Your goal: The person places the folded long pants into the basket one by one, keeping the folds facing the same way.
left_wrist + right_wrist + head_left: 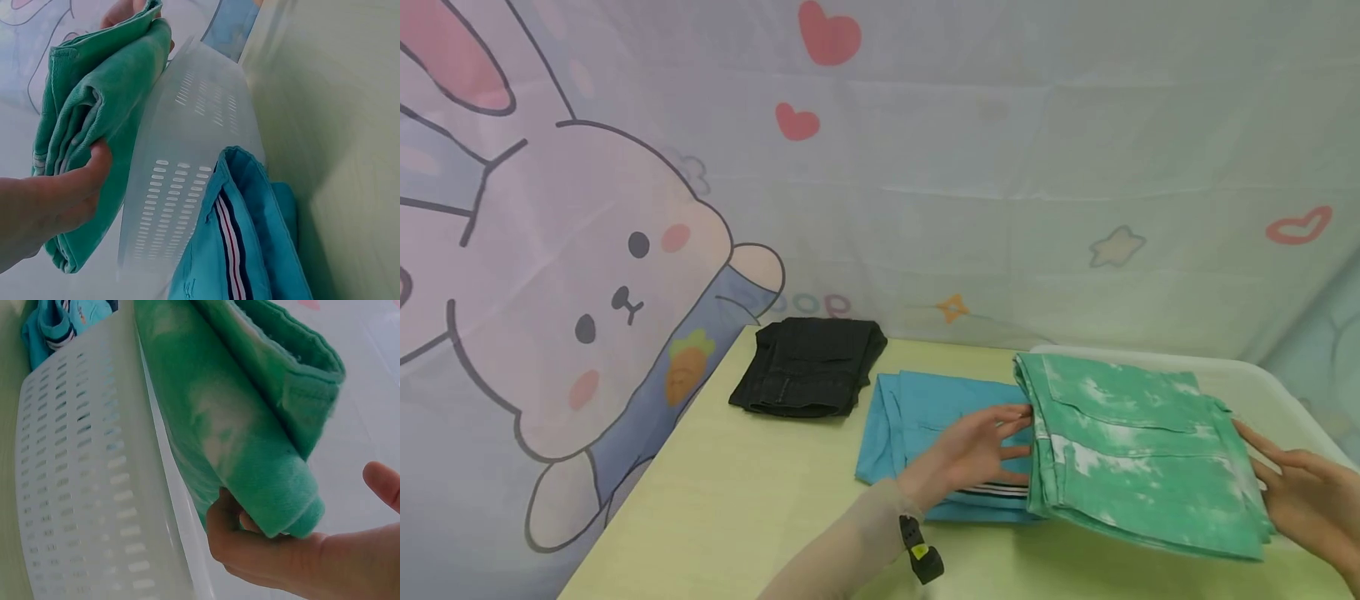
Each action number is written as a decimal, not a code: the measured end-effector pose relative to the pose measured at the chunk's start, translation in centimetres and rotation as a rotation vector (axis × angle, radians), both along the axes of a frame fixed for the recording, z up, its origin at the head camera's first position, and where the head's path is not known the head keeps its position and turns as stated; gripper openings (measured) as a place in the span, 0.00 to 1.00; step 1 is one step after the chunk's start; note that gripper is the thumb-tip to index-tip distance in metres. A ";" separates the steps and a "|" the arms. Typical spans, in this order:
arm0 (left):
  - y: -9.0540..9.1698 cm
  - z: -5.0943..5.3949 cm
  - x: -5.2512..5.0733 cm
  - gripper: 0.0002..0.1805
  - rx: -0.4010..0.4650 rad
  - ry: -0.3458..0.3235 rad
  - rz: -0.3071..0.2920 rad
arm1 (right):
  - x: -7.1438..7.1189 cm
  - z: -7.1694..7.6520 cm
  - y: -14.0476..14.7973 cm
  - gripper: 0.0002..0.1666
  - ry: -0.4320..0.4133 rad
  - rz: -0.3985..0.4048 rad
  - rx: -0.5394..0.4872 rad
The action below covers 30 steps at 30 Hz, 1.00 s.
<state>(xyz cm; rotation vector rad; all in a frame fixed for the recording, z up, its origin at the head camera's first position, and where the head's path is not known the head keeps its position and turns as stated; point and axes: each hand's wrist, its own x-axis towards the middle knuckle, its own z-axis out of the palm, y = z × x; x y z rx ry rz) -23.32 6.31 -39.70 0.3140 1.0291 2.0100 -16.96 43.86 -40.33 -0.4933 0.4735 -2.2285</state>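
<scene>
Folded garments at a table, as I observe them remotely through three cameras. The green garment [1142, 458], mottled with white, is raised above the table [700, 500] between the two hands, level and folded into a thick rectangle. It hangs at and above the rim of the white basket [1255, 375], and from the head view it covers much of that basket; whether cloth and rim touch, I cannot tell. The left hand [973, 454] grips the garment's left edge; in my left wrist view a digit presses into the layered folds. The right hand [1303, 492] supports the opposite edge: its fingers curl beneath the cloth, while the thumb, in my right wrist view, stands clear of it. Rows of slots perforate the basket's wall. On the table, just left of the basket, lies the blue garment [955, 408], folded, with a striped band; the left hand passes over it, and I cannot tell whether the two touch. Farther left and back lies the black garment [808, 367], folded flat and apart from the blue one. A black strap [920, 550] encircles the left forearm. Behind hangs a pale curtain [970, 167] printed with a rabbit, hearts and stars.
</scene>
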 end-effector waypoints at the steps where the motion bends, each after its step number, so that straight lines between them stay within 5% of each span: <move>1: 0.1 0.0 -0.1 0.31 0.001 0.001 -0.007 | -0.1 0.1 0.2 0.43 -0.001 0.014 0.005; 11: 0.4 0.2 -0.9 0.31 0.020 0.003 -0.024 | -1.5 1.1 0.8 0.44 0.009 0.057 0.018; 30: 1.4 -0.1 -2.0 0.30 0.001 0.005 -0.025 | -2.5 1.4 1.4 0.41 0.038 -0.028 0.119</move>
